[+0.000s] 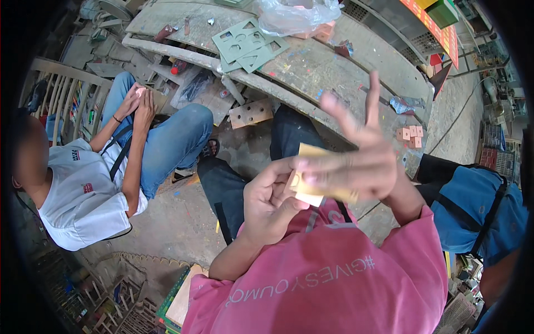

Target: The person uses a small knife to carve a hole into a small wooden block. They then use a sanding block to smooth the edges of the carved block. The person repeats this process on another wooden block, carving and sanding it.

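Observation:
Above my lap, my left hand [271,203] is closed around a small pale block [309,198], gripping it between thumb and fingers. My right hand [361,164], smeared by motion, presses a piece of yellow sandpaper [312,150] against the block. Two of its fingers stick up, away from the sheet. Part of the block is hidden by the sandpaper and my fingers.
A worn wooden bench [183,19] holds green cut-out plates [243,42], a clear plastic bag [297,16] and several pink blocks [410,134]. At left, a seated person [92,192] holds a small pink piece [141,91]. Another person in blue [467,203] is close at right.

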Available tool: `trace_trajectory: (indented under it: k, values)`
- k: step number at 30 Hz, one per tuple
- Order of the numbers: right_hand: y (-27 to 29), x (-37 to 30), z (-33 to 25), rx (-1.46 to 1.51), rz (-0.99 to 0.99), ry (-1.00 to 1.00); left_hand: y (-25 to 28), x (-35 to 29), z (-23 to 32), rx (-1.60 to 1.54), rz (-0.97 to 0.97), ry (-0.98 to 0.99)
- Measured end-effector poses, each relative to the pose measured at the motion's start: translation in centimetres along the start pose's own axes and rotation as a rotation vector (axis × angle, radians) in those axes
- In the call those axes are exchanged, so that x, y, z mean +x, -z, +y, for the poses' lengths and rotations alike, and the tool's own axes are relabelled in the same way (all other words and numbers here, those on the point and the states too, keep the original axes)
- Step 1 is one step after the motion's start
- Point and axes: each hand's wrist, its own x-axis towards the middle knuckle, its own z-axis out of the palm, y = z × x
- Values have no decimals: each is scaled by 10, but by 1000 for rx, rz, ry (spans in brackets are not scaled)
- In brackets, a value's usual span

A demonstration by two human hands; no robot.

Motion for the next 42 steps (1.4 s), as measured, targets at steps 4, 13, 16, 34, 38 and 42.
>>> trace_trajectory:
  k: [4, 13, 16, 34, 38, 42]
  values:
    - [-7, -4, -15, 52, 66, 61, -1, -10, 2, 74, 117, 73]
    - [-11, -10, -16, -11, 88, 39, 4, -9, 0, 14, 117, 56]
    - [-9, -11, -9, -53, 112, -51, 1, -9, 0, -114, 94, 25]
    - [-25, -17, -19, 66, 118, -123, -7, 2, 8, -30, 98, -15]
    - [-17, -12, -17, 57, 141, -63, 4, 0, 7, 44, 16, -40]
    - [-17, -11, -20, 77, 104, -76, 4, -5, 10, 72, 90, -9]
